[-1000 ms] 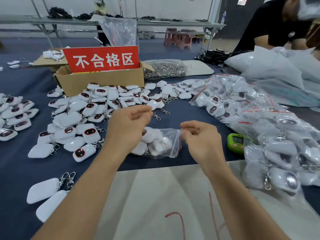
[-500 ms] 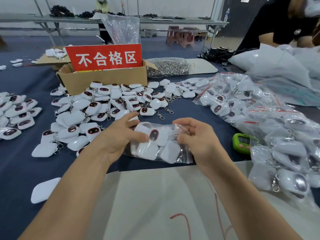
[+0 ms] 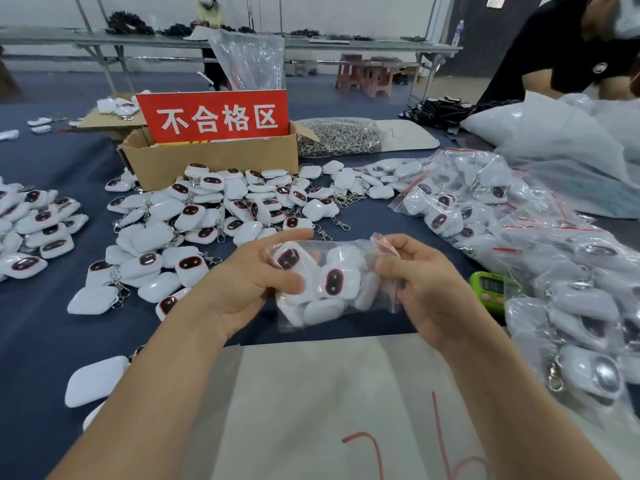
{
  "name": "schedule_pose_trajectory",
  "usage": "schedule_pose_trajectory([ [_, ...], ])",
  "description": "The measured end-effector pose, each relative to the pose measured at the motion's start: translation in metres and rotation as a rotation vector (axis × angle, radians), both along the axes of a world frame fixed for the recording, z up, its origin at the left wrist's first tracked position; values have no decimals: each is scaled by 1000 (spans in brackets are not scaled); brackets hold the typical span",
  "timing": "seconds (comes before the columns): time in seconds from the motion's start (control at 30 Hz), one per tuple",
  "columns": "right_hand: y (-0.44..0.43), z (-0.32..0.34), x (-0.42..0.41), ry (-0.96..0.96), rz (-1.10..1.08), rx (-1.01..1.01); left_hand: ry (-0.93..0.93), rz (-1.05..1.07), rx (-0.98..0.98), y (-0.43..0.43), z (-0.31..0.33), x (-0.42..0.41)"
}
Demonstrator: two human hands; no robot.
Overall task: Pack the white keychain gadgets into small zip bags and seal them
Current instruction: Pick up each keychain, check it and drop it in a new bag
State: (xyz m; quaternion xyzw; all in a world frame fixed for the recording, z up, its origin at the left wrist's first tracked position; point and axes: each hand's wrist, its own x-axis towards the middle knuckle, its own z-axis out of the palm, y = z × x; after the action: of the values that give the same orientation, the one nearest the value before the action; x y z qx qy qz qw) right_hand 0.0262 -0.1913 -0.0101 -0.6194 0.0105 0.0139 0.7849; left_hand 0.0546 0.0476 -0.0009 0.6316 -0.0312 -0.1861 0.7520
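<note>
A small clear zip bag [image 3: 332, 282] holding several white keychain gadgets hangs between my hands above the blue table. My left hand [image 3: 242, 282] grips its left end, thumb over a gadget with a dark red-rimmed face. My right hand [image 3: 426, 285] pinches the bag's right end, where the red-lined zip edge sticks up between thumb and fingers. Whether the zip is closed I cannot tell. Loose white gadgets [image 3: 214, 216] with metal clasps lie heaped behind and to the left. Filled zip bags [image 3: 540, 258] pile up on the right.
A cardboard box [image 3: 211, 161] with a red sign stands at the back, a bag of metal clasps [image 3: 339, 136] beside it. A green timer [image 3: 488, 285] lies right of my right hand. A pale sheet [image 3: 329, 403] covers the near table. Another person [image 3: 571, 50] bends over large white bags at the back right.
The bag was pinched along its top edge with gadgets hanging below; now both hands hold it by its ends, turned sideways, with the gadgets' faces showing.
</note>
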Motion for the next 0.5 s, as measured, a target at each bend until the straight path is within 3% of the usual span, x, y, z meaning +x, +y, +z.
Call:
schedule_pose_trajectory([
  [0.1, -1, 3, -2, 102, 88, -149, 19, 41, -100, -1, -2, 0],
  [0.23, 1, 2, 2, 159, -47, -256, 77, 33, -98, -4, -1, -1],
  [0.5, 4, 2, 5, 270, -146, -202, 62, -65, 26, 1, -4, -2],
])
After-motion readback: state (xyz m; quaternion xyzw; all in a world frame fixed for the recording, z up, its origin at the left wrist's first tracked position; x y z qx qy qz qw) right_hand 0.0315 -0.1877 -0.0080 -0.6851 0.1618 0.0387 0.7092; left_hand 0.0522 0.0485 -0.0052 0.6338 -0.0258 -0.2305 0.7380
